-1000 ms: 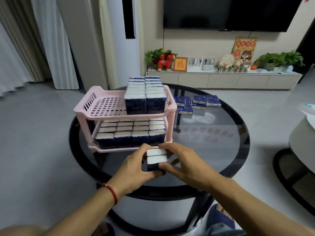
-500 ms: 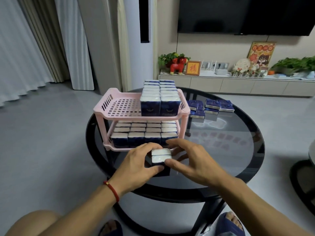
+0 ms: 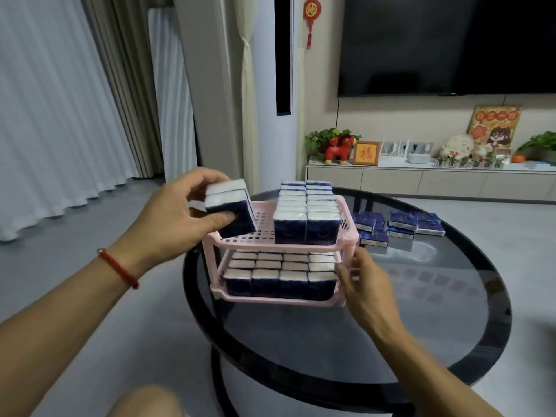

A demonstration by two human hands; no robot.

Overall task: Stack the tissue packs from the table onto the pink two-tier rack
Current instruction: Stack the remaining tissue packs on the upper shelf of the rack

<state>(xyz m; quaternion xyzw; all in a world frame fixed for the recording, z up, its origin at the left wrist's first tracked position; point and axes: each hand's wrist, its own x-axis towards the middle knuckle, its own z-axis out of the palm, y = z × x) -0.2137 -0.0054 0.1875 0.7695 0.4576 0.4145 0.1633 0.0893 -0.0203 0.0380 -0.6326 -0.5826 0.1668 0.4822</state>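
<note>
The left hand [image 3: 177,218] keeps a closed grip on two tissue packs [image 3: 230,207] pressed side by side, thumb across the dark blue front and fingers over the back, holding them left of frame centre above the empty left end of the pink rack's [image 3: 240,240] upper tier. The pair is tilted, white ends up and leaning to the left, long axis running from upper left down to lower right, the lower corner just over the perforated tier. The right hand [image 3: 358,284] holds nothing; its loosely curled fingers touch the rack's right front post beside the lower tier. On the upper tier two rows of packs [image 3: 307,215] stand upright at the right end, running away from the camera; the exact number is hard to tell. The lower tier [image 3: 279,275] is filled four packs across and about three deep. To the right of the rack, roughly seven or eight loose packs [image 3: 400,225] lie flat on the surface [image 3: 421,311], a round dark glass top with a black rim. Around it are a pale grey floor, white and beige curtains [image 3: 60,115] in the upper left, and a wall-mounted television [image 3: 445,43] in the upper right over a low cabinet [image 3: 421,180] with plants and ornaments.
</note>
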